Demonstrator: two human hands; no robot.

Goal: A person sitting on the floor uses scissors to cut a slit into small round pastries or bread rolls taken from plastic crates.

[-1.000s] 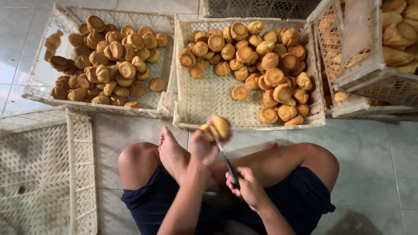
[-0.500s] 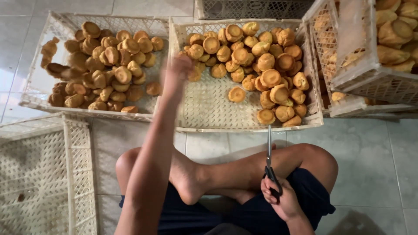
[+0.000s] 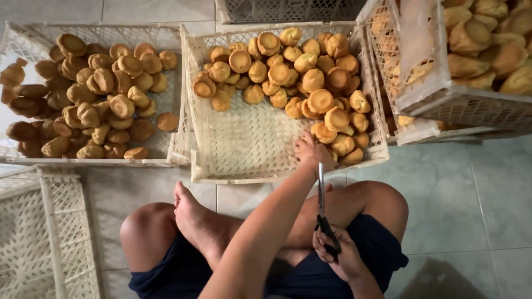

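Head view: left hand (image 3: 312,152) reaches into the middle crate (image 3: 249,144), fingers curled onto a golden bun (image 3: 323,133) in its near right corner (the pile's edge). Right hand (image 3: 338,257) grips scissors (image 3: 322,207), blades together, pointing toward that bun.

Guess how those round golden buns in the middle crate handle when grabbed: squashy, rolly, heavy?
Buns look puffed and hollow-domed, so probably light. Thin browned crust likely dents under a firm grip. Rounded tops suggest rolling, though flat bases and the crate mesh may hold them. Left hand reaches one.
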